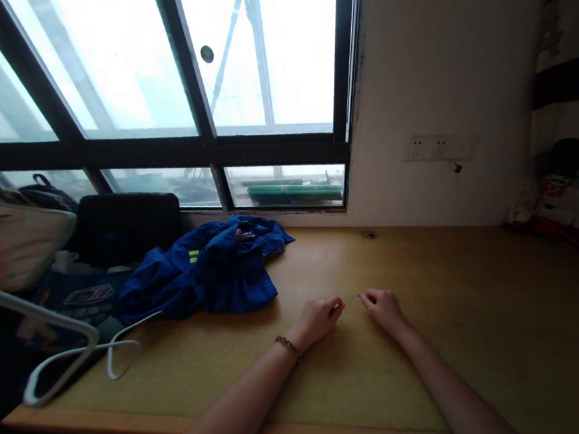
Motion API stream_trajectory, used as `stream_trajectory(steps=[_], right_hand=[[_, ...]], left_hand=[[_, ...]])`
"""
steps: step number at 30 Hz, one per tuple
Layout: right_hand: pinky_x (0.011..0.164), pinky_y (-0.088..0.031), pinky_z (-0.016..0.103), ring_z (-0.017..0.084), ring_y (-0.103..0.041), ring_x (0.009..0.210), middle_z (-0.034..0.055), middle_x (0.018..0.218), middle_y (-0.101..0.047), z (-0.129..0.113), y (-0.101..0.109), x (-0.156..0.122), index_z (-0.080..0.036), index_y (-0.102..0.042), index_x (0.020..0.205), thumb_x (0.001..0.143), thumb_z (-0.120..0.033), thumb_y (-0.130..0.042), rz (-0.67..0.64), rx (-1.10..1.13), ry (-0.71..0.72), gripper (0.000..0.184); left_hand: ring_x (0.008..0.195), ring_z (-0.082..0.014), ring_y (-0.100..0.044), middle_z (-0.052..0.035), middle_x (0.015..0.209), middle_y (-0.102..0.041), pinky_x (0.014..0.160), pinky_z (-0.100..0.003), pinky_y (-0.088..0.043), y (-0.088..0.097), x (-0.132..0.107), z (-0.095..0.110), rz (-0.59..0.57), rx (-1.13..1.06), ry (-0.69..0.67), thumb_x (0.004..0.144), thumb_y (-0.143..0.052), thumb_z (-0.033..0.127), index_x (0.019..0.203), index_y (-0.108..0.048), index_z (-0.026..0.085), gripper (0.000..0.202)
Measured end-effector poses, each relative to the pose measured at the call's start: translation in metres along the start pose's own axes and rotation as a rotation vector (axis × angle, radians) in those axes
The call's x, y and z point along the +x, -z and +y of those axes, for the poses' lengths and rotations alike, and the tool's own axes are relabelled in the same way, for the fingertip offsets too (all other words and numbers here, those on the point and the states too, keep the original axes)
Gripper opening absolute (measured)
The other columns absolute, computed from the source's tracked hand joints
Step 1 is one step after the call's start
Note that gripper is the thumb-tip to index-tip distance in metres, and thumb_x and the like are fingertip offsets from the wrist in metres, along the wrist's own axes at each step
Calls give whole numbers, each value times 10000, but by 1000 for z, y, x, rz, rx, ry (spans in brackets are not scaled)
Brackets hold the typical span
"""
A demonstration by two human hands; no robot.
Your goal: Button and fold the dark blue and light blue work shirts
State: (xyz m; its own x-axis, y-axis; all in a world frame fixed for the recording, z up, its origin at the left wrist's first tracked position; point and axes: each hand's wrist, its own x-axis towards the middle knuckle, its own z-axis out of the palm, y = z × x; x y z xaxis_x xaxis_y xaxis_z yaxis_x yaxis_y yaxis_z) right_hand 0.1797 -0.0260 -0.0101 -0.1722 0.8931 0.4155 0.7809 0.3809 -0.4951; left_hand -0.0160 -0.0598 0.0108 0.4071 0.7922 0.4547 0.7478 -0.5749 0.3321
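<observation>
My left hand (319, 318), with a beaded bracelet (287, 345) at its wrist, rests on the wooden table (335, 394). Its fingers are curled in loosely towards the thumb, and nothing shows in them. Across a small gap to the right lies my right hand (383, 308), also on the tabletop. The fingers of that hand are bent under, the foremost one pointing towards the left hand; I see no object in it. To the left of both hands, a crumpled blue garment (225, 272) with a small yellow-green patch lies apart from them.
White hangers (73, 324) jut over the table's left end. Behind them are a dark blue printed bag (87, 295), a black chair back (128, 224) and a light cushion-like item (17, 242). A window (215, 147) and a wall socket (440, 148) border the back.
</observation>
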Motion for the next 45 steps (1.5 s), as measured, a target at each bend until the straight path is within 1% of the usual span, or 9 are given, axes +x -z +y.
stream_trajectory(steps=[6,13,18,25,32,45], right_hand=[[487,-253,233,106,-426,451,17,461,-514,-1,0,0,-164,-499,478,792,-391,-397,11,8,5,400],[489,-250,230,102,-425,448,11,461,-508,-1,1,0,-163,-494,482,799,-384,-389,9,-4,10,400],[485,-249,229,102,-424,445,12,460,-508,-1,1,0,-162,-498,481,794,-408,-396,9,-1,12,411],[494,-259,229,105,-434,455,15,472,-520,-1,2,0,-165,-493,487,799,-382,-390,4,2,14,394],[489,-260,227,108,-435,451,16,468,-524,0,0,0,-167,-497,483,794,-401,-398,14,2,9,401],[493,-254,227,102,-428,451,10,466,-512,0,0,0,-166,-495,484,795,-386,-396,2,3,4,394]], left_hand=[[542,-103,-547,-26,638,-632,531,-193,-366,1,0,0,-7,-3,5,848,-367,321,781,-605,185,281],[546,-108,-549,-24,638,-630,526,-199,-359,-1,0,0,-18,19,-6,848,-365,310,789,-598,187,270],[549,-109,-549,-28,637,-630,529,-200,-362,1,0,0,-18,9,-3,846,-368,309,791,-600,183,270],[547,-108,-548,-28,634,-630,529,-200,-366,1,0,1,-15,-1,6,841,-377,305,788,-607,185,265],[549,-108,-550,-29,633,-630,531,-197,-372,1,0,2,-9,-26,13,835,-389,298,786,-613,184,256],[537,-107,-543,-28,625,-626,525,-199,-364,1,0,1,-21,-4,9,841,-375,311,782,-609,183,273]])
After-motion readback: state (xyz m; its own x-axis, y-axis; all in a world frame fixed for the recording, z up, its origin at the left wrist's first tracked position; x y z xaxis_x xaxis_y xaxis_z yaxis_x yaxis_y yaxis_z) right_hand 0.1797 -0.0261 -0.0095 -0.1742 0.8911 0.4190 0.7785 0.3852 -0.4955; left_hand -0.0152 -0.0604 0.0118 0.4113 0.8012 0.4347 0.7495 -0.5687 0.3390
